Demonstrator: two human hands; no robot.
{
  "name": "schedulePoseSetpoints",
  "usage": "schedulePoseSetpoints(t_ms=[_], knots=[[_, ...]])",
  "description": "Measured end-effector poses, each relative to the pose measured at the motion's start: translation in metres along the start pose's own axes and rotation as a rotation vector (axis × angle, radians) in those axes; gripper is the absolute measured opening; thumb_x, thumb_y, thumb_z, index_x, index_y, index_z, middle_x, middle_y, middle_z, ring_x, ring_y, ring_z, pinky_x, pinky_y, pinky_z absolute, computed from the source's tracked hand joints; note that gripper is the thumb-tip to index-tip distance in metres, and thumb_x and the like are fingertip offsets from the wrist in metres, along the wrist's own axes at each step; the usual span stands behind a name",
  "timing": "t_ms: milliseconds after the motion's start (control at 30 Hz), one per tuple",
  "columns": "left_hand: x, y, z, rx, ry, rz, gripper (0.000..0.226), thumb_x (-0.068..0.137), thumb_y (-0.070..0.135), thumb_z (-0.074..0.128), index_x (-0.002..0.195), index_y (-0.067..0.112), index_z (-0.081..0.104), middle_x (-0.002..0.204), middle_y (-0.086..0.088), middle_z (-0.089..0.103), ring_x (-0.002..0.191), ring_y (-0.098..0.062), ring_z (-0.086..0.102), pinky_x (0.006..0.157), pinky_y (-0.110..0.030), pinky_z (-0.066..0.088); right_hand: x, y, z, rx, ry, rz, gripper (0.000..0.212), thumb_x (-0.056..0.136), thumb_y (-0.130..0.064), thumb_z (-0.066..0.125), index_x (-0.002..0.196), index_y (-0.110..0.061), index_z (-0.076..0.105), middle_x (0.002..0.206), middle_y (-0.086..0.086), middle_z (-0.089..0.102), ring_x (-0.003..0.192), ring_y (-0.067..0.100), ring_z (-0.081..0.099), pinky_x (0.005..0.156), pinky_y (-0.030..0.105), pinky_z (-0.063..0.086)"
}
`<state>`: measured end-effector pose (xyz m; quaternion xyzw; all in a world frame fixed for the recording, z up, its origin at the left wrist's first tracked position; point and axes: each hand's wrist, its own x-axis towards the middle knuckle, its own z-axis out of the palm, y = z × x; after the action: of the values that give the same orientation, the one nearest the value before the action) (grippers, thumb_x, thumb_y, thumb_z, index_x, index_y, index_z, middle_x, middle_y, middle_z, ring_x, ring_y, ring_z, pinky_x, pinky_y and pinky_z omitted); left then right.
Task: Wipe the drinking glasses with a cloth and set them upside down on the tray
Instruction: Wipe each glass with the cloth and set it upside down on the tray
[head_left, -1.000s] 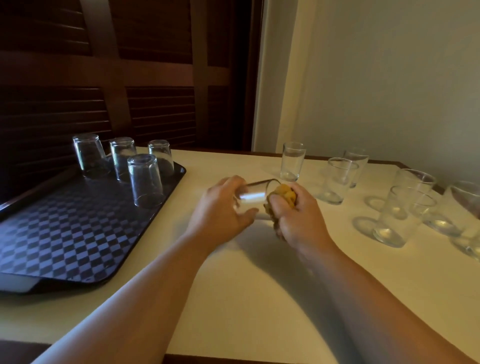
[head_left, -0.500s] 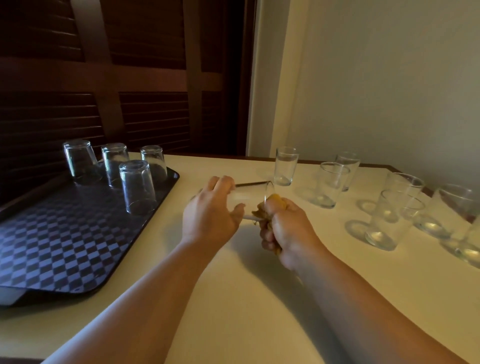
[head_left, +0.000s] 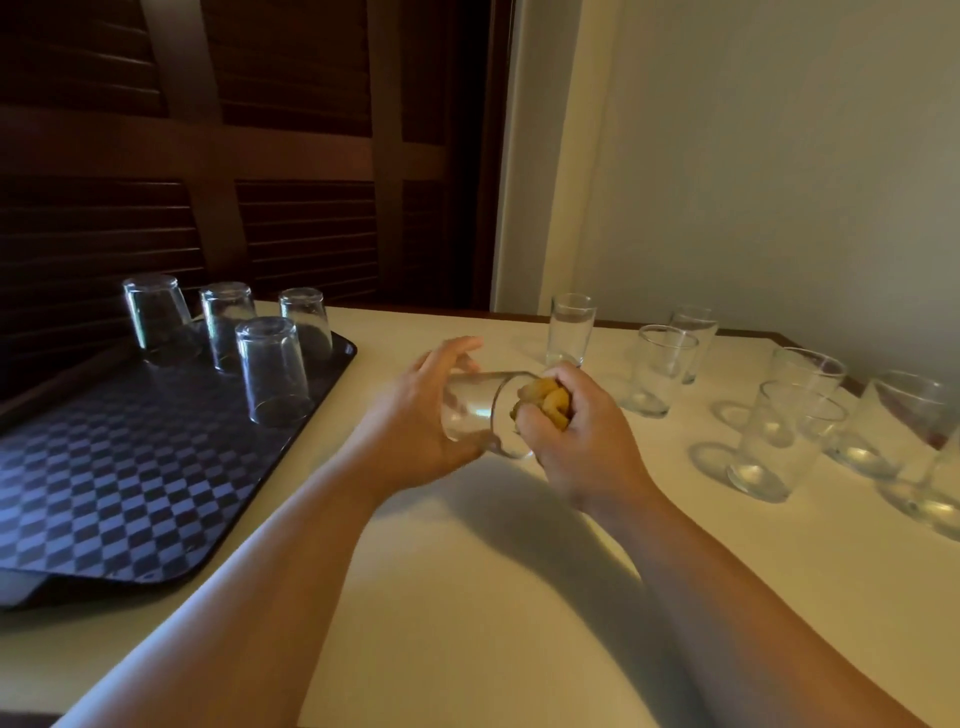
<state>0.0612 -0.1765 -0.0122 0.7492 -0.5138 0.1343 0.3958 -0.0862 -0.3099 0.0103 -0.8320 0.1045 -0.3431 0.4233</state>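
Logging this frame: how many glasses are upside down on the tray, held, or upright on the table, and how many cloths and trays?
Upside-down glasses: 4
Held glass, in the left hand: 1
Upright glasses on the table: 7, one cut by the frame edge
Cloth, in the right hand: 1
Tray: 1
Total: 14

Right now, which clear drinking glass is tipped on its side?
The clear glass gripped by the left hand, yellow cloth at its mouth; the rest stand on the cream table or black tray.
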Motion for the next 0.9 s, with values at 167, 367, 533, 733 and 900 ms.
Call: schedulePoseSetpoints(t_ms=[167,367,533,733,900], knots=[[-0.003,0.015,0.007,0.180,0.133,0.001,0.044,0.076,0.043,0.085,0.108,0.029,0.059,0.095,0.019,0.059,0.071,-0.005,0.057,0.061,-0.020,0.043,-0.004,0.002,0.009,0.242,0.099,0.245,0.012,0.091,-0.026,0.061,0.084,-0.018,0.056,0.065,-0.003,0.051,0.053,0.013,0.045,0.049,0.032,0.041],[0.000,0.019,0.015,0.199,0.264,-0.064,0.064,0.080,0.031,0.085,0.134,0.021,0.052,0.125,0.006,0.059,0.090,-0.012,0.064,0.066,-0.016,0.046,-0.005,-0.014,0.019,0.717,0.056,0.673,0.012,0.096,-0.016,0.051,0.085,-0.012,0.054,0.055,0.000,0.048,0.043,0.013,0.037,0.041,0.024,0.028],[0.001,0.028,0.018,-0.867,0.089,-0.626,0.035,0.105,0.029,0.054,0.136,0.013,0.050,0.137,-0.015,0.059,0.106,-0.020,0.071,0.080,-0.032,0.060,0.000,0.000,0.005,0.022,0.371,-0.098,0.011,0.089,-0.021,0.063,0.085,-0.023,0.052,0.066,-0.010,0.049,0.058,0.004,0.049,0.053,0.012,0.038],[-0.004,0.054,0.013,-1.380,-0.115,-0.626,0.093,0.089,0.075,0.028,0.134,-0.001,0.059,0.126,-0.026,0.066,0.121,-0.032,0.064,0.109,-0.042,0.047,-0.005,0.005,0.007,-0.181,0.119,-0.380,0.025,0.096,-0.029,0.067,0.118,-0.021,0.057,0.093,-0.011,0.058,0.084,0.003,0.058,0.071,0.011,0.042],[0.001,0.028,0.000,-1.159,0.171,-0.586,0.056,0.087,0.042,0.073,0.129,0.013,0.052,0.115,-0.019,0.069,0.098,-0.024,0.073,0.091,-0.041,0.059,-0.010,0.002,0.008,-0.043,-0.163,-0.116,0.046,0.097,-0.033,0.064,0.127,-0.032,0.028,0.093,-0.005,0.054,0.077,0.001,0.057,0.067,0.019,0.050]])
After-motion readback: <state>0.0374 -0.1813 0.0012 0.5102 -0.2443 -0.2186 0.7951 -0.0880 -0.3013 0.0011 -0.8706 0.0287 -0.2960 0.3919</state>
